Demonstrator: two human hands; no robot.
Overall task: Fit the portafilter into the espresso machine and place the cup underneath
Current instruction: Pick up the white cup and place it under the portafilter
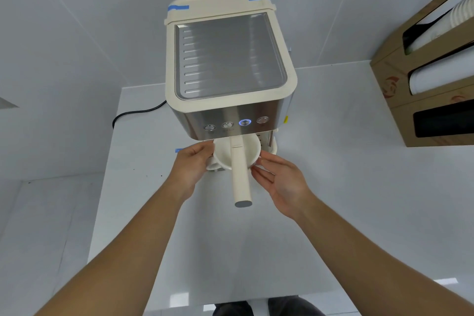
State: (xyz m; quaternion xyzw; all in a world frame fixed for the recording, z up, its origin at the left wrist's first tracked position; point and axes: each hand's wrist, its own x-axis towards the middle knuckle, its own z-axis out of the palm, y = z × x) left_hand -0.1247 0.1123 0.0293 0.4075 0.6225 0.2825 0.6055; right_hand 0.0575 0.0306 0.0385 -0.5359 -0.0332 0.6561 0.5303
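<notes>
Cream-and-steel espresso machine (228,69) on white counter (333,161); cream-handled portafilter (241,177) fitted beneath its front, handle projecting outward. Cream ceramic cup (224,154) below it, interior empty where visible. Left hand (191,164) grips the cup's left side; right hand (279,179), fingers loosely spread, touches its right rim. Cardboard dispenser box (400,84), far right, holds stacked white paper cups (461,15).

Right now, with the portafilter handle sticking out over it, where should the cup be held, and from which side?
Grip the cup by its outer wall, coming in from the left and right. The portafilter handle crosses the middle of its mouth, blocking a top or front approach. The left hand sits at the left side by the cup's small handle; the right hand fingertips meet the right rim.
</notes>
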